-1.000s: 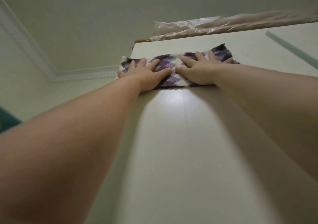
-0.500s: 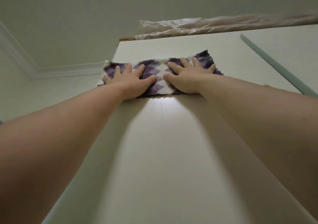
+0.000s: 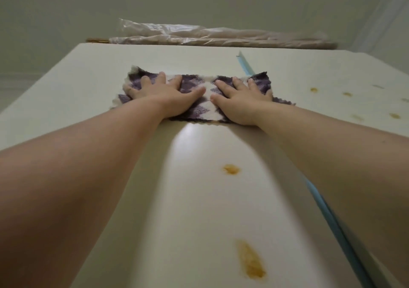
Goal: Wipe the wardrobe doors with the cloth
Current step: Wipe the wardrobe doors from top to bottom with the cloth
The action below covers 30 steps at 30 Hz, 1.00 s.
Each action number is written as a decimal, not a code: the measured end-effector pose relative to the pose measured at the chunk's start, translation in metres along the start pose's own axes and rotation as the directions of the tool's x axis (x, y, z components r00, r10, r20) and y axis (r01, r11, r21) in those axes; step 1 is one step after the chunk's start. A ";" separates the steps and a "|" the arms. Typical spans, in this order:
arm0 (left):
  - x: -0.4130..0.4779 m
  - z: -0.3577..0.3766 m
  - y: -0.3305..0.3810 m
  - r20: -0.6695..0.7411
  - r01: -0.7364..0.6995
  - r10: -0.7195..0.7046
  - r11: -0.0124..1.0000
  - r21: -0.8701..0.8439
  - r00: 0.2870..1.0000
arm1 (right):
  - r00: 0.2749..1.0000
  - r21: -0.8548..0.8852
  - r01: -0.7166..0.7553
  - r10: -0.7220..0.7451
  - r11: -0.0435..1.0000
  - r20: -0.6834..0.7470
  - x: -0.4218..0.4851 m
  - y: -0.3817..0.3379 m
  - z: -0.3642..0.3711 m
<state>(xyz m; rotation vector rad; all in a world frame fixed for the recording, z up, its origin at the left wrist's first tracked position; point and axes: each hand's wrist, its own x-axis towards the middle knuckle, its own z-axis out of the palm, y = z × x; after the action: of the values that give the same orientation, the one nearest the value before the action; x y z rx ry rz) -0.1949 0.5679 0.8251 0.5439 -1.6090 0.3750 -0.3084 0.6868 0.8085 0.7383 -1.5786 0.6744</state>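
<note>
A purple-and-white checked cloth [image 3: 207,88] lies spread flat against the cream wardrobe door [image 3: 194,210], a little below the door's top edge. My left hand [image 3: 170,97] presses palm-down on the cloth's left half, fingers spread. Beside it, my right hand [image 3: 241,101] presses flat on the right half, thumbs nearly touching. Below the cloth on the same door are two orange-brown stains: a small one [image 3: 231,169] and a longer smear [image 3: 251,261].
A blue strip [image 3: 244,65] runs down the seam to the right-hand door [image 3: 332,77], which carries several small orange spots [image 3: 313,89]. Plastic-wrapped rolls [image 3: 210,36] lie along the wardrobe's top. The ceiling is above.
Both hands have slid the cloth down the door, away from its top edge. The view has shifted, so the stains and the right-hand door now show.
</note>
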 end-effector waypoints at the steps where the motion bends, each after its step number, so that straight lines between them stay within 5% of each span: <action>1: -0.001 0.001 0.002 -0.004 0.007 -0.007 1.000 0.012 1.000 | 1.000 0.001 0.007 -0.007 1.000 -0.004 0.000 0.001 0.000; 30: -0.158 0.020 -0.025 0.013 -0.032 0.032 0.999 -0.033 0.999 | 0.996 -0.015 -0.061 0.062 0.998 0.059 -0.153 -0.013 0.021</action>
<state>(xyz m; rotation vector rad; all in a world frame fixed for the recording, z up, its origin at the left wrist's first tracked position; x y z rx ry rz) -0.1893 0.5563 0.6647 0.4974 -1.6356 0.3688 -0.2973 0.6751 0.6541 0.7082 -1.6642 0.6915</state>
